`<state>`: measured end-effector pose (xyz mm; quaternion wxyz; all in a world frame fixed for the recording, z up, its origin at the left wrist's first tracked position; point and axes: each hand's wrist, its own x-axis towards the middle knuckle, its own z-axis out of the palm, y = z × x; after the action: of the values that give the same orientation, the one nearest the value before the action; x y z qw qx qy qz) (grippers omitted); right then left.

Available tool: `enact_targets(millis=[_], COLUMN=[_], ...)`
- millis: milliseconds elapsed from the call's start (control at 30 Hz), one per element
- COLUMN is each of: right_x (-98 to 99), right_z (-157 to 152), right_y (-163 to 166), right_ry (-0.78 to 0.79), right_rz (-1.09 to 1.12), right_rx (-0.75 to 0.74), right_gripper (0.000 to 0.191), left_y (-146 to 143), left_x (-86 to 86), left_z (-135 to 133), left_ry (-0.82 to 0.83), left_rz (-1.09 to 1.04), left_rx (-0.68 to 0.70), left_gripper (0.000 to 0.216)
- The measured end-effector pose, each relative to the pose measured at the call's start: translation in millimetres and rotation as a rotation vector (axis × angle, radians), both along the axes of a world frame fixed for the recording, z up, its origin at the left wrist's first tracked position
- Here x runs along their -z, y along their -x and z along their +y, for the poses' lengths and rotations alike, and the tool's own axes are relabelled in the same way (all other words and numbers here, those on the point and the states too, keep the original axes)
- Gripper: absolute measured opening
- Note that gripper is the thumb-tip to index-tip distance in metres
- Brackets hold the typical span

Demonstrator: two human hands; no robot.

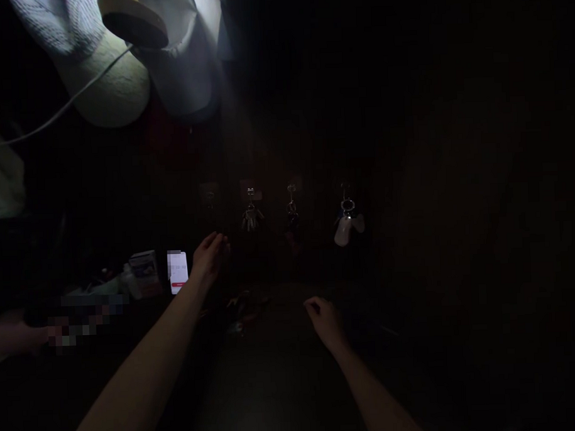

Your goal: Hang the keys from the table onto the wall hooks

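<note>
The scene is very dark. My left hand is raised below a small wall hook, its fingers drawn together; whatever may be between them is hidden. To its right a bunch of keys hangs from a second hook, and a dark key bundle from a third. Farther right hangs a key ring with a pale tag. My right hand is lower, over the dark surface, with fingers curled in; its contents cannot be made out. Between the hands lie small dark items, too dim to name.
A lit phone stands beside a box and a white bottle at left. Overhead are a lamp with a cable, a pale cap and a grey hat. A blurred pinkish shape sits far left.
</note>
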<state>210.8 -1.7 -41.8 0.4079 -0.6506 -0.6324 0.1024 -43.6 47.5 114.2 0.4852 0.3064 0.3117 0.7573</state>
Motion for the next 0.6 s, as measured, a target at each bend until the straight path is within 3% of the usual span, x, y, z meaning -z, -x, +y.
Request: enact_targets(millis=[267,600], right_x=[3.9,0.9], right_z=[2.3,1.4], right_y=[-2.3,-1.5], right_ry=[-0.021,-0.003], right_rz=[-0.012,-0.012], right_rx=[-0.022,-0.007], right_gripper=[0.023,0.022], left_y=[19.0,26.2], left_x=[-40.0,-55.9], left_z=[17.6,21.8], left_ry=[-0.113,-0.036], left_rz=[0.141,0.328], left_rx=[-0.139,-0.231], left_gripper=[0.027,0.022])
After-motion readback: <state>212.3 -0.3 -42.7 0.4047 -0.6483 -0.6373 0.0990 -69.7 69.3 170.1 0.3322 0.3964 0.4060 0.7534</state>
